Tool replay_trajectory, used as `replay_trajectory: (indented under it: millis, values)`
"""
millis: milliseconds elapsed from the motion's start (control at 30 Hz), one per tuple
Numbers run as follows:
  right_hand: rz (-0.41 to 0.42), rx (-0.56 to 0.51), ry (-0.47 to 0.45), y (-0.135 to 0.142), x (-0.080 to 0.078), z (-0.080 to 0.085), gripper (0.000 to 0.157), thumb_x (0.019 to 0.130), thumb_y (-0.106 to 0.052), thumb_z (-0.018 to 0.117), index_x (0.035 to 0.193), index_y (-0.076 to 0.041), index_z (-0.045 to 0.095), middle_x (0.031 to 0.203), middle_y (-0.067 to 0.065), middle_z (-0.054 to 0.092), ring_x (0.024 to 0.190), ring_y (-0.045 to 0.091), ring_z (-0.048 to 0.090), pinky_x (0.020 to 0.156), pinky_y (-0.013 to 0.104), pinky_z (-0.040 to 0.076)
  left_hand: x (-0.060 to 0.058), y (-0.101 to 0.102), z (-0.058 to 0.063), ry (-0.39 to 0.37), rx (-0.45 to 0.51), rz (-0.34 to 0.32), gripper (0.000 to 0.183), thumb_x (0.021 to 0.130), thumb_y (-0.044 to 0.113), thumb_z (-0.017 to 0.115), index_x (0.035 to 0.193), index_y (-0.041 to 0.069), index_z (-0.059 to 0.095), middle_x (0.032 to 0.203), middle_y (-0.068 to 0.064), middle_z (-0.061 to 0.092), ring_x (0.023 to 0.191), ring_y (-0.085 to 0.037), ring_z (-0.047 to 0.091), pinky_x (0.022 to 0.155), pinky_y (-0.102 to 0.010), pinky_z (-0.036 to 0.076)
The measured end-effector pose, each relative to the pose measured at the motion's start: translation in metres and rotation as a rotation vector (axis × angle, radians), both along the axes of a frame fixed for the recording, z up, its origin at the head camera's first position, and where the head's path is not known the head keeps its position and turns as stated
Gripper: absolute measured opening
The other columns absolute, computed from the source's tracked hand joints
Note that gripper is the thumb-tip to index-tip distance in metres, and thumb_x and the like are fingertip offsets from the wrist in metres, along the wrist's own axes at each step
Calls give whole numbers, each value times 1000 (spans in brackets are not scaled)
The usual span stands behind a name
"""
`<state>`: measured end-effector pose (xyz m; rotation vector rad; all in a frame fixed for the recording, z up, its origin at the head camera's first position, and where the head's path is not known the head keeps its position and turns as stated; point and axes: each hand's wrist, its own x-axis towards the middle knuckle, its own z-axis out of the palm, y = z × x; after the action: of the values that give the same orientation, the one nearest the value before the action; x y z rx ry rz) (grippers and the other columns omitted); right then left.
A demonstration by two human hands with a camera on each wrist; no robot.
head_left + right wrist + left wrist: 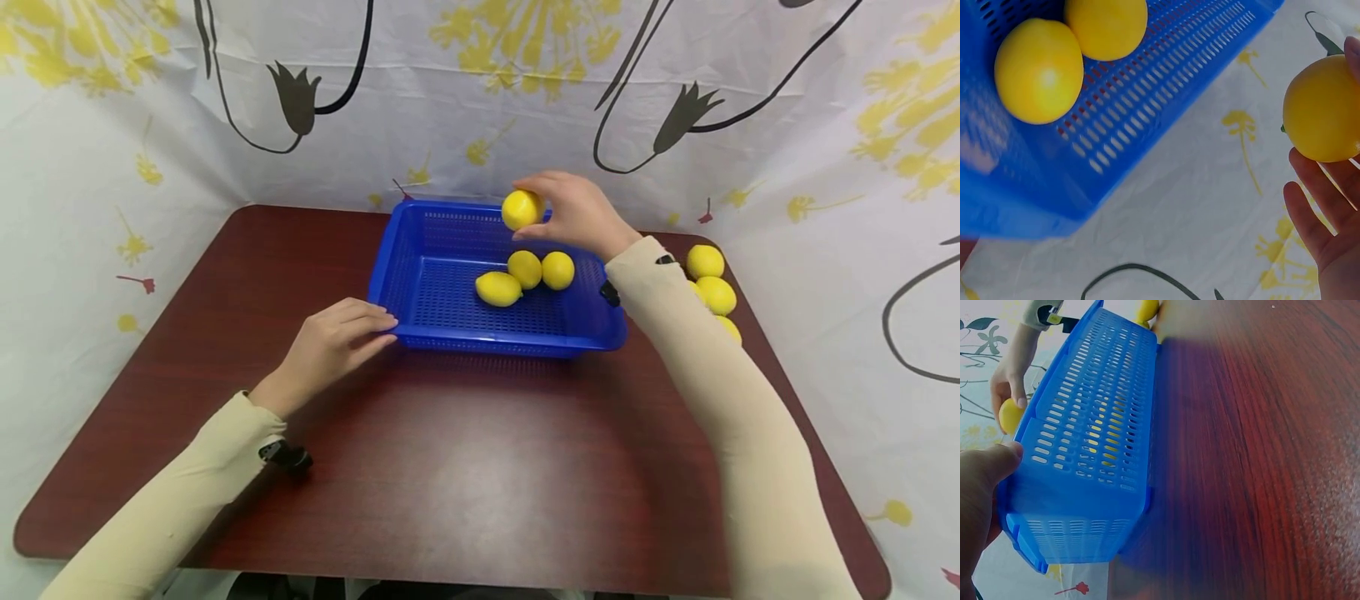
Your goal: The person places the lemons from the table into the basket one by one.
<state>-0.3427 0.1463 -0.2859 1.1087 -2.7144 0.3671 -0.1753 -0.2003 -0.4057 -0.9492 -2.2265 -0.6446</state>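
A blue plastic basket (491,340) with slotted walls stands near the back of the table. Inside it lie three lemons, one of them a lemon (498,288) on its side. My right hand (573,212) holds another lemon (522,209) between thumb and fingers, above the basket's back rim. The right wrist view shows that lemon (1322,109) apart from the basket. At the basket's front left corner, my left hand (333,342) grips the rim, thumb outside the wall as the left wrist view shows (982,481); its other fingers are mostly hidden there.
Several more lemons (716,295) lie at the right edge of the dark red-brown table (450,467), partly hidden by the right sleeve. A patterned white cloth (360,133) hangs behind the table and along its sides.
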Motion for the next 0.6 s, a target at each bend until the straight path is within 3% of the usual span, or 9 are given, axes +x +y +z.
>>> replay_trajectory:
  millis: [300, 600]
  values:
    - [-6, 50, -81, -23, -16, -15, 73, 80, -47, 80, 139, -12, 56, 138, 12, 59, 126, 31, 55, 104, 52, 47, 0, 0, -1, -3, 14, 0, 30, 71, 9, 87, 99, 6, 78, 100, -7, 77, 96, -22, 70, 87, -41, 59]
    - [16, 152, -108, -44, -21, -22, 75, 82, -49, 77, 143, -13, 52, 142, 11, 57, 130, 31, 53, 108, 50, 46, 1, 0, 0, -15, 4, 5, 31, 72, 9, 87, 101, 7, 78, 102, -7, 77, 98, -22, 70, 89, -41, 59]
